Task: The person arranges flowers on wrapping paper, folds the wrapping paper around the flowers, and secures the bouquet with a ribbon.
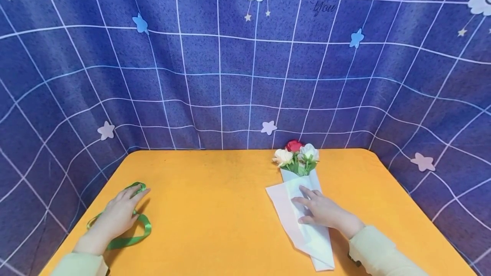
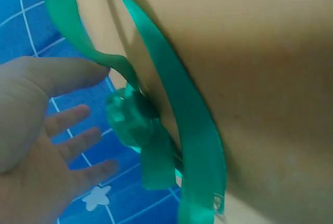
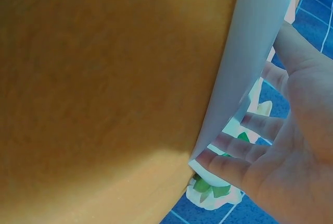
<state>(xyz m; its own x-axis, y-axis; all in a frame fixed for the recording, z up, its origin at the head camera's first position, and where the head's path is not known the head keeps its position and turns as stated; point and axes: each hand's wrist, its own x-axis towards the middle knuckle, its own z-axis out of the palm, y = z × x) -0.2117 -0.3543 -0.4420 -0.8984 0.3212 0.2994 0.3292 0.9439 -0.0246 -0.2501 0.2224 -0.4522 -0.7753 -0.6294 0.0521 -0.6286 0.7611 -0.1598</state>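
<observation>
We see the left hand [image 1: 118,214] back upward, its fingers loosely extended and the thumb apart from them. Well apart from it, the right hand [image 1: 322,210] lies with fingers spread and nearly straight. The left forearm [image 1: 78,264] and right forearm [image 1: 383,250] slant inward, both sleeved.

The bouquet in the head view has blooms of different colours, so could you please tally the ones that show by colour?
Red flower: 1
Cream flower: 1
White flower: 1
Total: 3 flowers showing
</observation>
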